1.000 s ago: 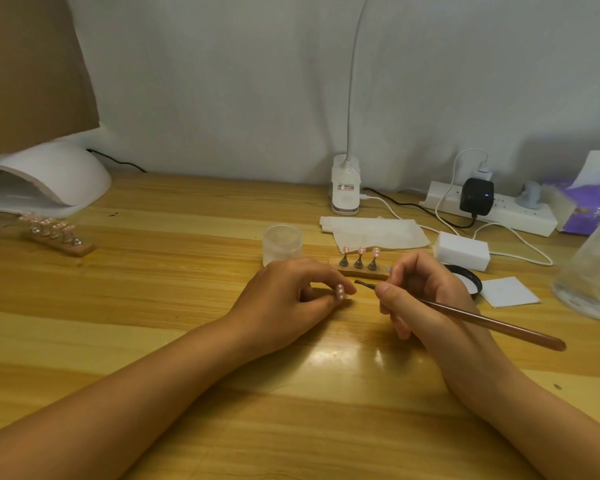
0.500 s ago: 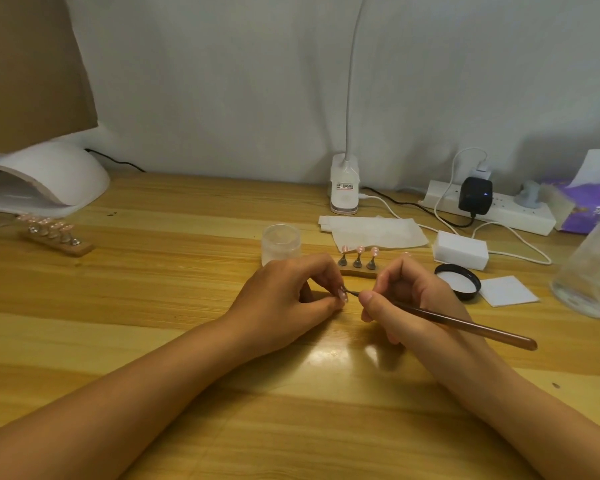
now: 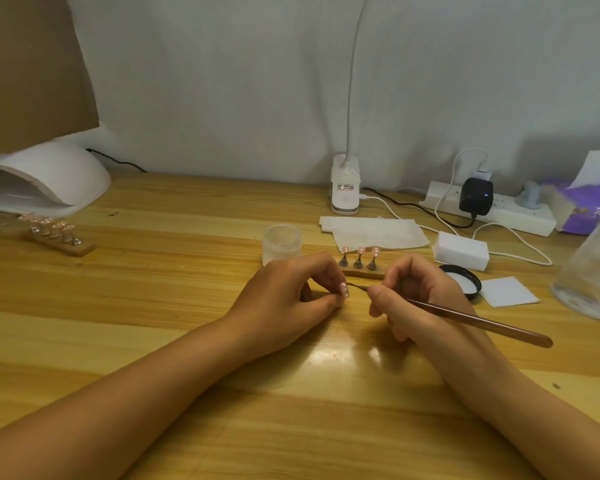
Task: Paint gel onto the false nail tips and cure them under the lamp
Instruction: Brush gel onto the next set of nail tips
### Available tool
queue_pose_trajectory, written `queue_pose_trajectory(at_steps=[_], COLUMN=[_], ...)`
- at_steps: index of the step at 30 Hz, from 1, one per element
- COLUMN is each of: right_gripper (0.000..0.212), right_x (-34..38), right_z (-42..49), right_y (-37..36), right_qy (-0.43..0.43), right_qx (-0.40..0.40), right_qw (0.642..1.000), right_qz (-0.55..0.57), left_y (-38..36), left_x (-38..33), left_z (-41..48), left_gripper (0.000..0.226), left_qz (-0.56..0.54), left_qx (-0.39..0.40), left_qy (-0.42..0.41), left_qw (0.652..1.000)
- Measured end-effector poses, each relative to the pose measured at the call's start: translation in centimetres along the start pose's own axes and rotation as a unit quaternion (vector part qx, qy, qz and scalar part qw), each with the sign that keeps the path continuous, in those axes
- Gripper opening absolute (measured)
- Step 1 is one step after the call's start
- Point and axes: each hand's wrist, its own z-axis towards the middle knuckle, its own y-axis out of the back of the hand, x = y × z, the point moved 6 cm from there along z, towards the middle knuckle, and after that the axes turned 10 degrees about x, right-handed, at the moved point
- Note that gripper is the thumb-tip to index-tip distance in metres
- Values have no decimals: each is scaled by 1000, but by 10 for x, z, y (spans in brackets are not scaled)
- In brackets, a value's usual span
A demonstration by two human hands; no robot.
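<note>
My left hand [image 3: 284, 296] rests on the wooden table and pinches a small pink false nail tip [image 3: 343, 290] between thumb and forefinger. My right hand [image 3: 420, 299] grips a thin brown brush [image 3: 475, 322]; its dark tip touches the held nail tip. Just behind my hands a small wooden stand [image 3: 361, 270] carries three pink nail tips on metal pegs. At the far left a second wooden stand [image 3: 58, 239] with several pink tips lies in front of the white curing lamp [image 3: 45, 178].
A frosted jar [image 3: 282, 244] stands behind my left hand. A black lid [image 3: 463, 278], white pads [image 3: 508, 291], a white block [image 3: 461, 251], folded paper [image 3: 374, 230], a desk lamp base [image 3: 345, 188], a power strip [image 3: 499, 209], a tissue pack [image 3: 582, 209] and a clear container [image 3: 593, 271] fill the right side.
My right hand has slid left toward my left hand, and the brush tip now meets the nail tip. The black lid, earlier partly hidden, shows fully.
</note>
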Motion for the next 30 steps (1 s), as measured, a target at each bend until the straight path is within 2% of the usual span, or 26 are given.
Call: queue_pose_trajectory(at_steps=[10, 19, 30], right_gripper=[15, 12, 14], right_x=[0, -1, -2], right_z=[1, 1, 1], right_y=[-4, 0, -4], right_qy=[2, -3, -11], right_qx=[30, 4, 29], right_qw=[997, 1000, 997], right_qz=[-72, -10, -63], left_y=[1, 0, 1], left_x=[-1, -1, -1], left_z=[0, 0, 0], left_gripper=[10, 10, 11], left_qz=[17, 12, 11], left_qx=[-7, -6, -8], left_qy=[5, 5, 3], left_qw=[1000, 1000, 1000])
